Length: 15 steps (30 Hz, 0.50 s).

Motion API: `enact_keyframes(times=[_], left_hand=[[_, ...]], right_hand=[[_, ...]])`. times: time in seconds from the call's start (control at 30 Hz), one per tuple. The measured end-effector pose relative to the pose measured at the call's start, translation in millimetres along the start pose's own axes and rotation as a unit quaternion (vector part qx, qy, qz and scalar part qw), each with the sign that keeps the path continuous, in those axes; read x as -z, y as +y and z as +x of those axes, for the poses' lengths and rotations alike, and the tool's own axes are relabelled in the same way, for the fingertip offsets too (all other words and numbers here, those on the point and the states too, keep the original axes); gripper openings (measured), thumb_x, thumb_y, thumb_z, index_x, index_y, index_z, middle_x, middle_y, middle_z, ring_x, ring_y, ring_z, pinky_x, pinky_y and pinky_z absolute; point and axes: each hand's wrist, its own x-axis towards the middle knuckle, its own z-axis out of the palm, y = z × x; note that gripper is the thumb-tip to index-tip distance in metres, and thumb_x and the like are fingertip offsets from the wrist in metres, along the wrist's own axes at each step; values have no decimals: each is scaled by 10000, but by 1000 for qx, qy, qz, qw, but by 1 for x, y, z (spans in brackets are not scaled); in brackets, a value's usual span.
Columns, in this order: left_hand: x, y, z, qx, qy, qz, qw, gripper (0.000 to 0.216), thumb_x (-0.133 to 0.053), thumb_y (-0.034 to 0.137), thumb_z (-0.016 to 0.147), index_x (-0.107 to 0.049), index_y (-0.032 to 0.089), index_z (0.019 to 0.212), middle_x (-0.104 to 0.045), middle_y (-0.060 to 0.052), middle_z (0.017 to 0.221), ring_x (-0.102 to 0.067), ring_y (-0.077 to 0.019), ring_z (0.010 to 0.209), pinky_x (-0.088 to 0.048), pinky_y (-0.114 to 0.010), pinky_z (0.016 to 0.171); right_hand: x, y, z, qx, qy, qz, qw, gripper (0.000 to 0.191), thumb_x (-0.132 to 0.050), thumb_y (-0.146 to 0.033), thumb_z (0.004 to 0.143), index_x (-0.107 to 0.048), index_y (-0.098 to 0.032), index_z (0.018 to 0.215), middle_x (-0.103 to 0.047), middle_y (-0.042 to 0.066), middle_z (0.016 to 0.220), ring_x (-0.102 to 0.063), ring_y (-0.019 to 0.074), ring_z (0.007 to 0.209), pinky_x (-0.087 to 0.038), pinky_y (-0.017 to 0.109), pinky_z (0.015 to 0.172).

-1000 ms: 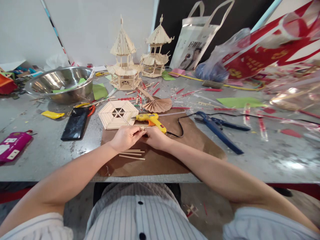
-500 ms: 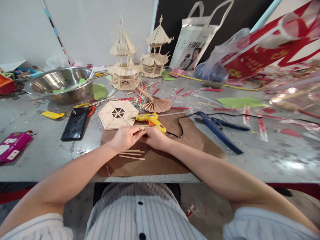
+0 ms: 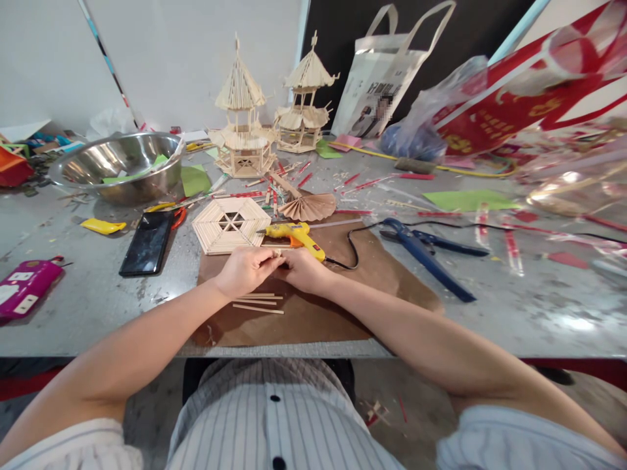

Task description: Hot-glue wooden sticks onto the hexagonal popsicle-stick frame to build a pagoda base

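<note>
My left hand (image 3: pixel 245 269) and my right hand (image 3: pixel 306 271) meet over the brown paper sheet (image 3: pixel 337 320), fingertips pinched together. A small pale wooden piece (image 3: pixel 277 252) shows between them; most of it is hidden by the fingers. Just beyond the hands lies a yellow hot glue gun (image 3: pixel 298 236), its nozzle pointing left. To its left a hexagonal stick panel (image 3: pixel 232 225) with a spoked opening lies flat. Several loose wooden sticks (image 3: pixel 258 303) rest on the paper, nearer to me than the hands.
Two stick-built pagodas (image 3: pixel 240 130) stand at the back. On the left are a steel bowl (image 3: pixel 161 179), a black phone (image 3: pixel 144 245), a yellow utility knife (image 3: pixel 104 226) and a purple box (image 3: pixel 29 287). Blue-handled cutters (image 3: pixel 431 261) and the glue gun's cord (image 3: pixel 351 248) lie right.
</note>
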Motion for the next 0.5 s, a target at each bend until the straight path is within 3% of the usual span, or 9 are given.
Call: enact_keyframes(times=[0.13, 0.27, 0.4, 0.5], left_hand=[[-1, 0, 0, 17, 2, -18, 1000, 290, -474, 269, 835, -583, 118, 613, -521, 11, 512, -425, -59, 464, -324, -174, 470], [-1, -3, 1, 107, 0, -126, 986, 245, -505, 307, 811, -606, 123, 685, -577, -1, 584, -502, -78, 523, -388, -179, 509], [4, -10, 5, 243, 15, -306, 920, 277, -578, 402, 742, -591, 128, 703, -590, -3, 625, -539, -91, 497, -441, -205, 486], [8, -15, 7, 298, 44, -392, 869, 296, -647, 408, 673, -595, 129, 758, -592, 3, 629, -543, -93, 471, -461, -229, 484]], right_hand=[[-1, 1, 0, 3, 6, 7, 1000, 130, -525, -140, 722, -595, -126, 613, -650, 71, 653, -557, 146, 593, -387, 241, 568], [-2, 4, 1, 13, 13, 39, 999, 125, -551, -224, 753, -621, -135, 702, -628, 37, 667, -520, 117, 589, -370, 226, 572], [6, 5, 2, -6, 29, 18, 999, 172, -592, -299, 735, -607, -139, 673, -549, 3, 613, -449, 95, 563, -327, 216, 543], [15, 2, 0, -47, 35, 42, 997, 155, -588, -288, 734, -634, -140, 731, -580, 6, 667, -467, 92, 585, -334, 212, 559]])
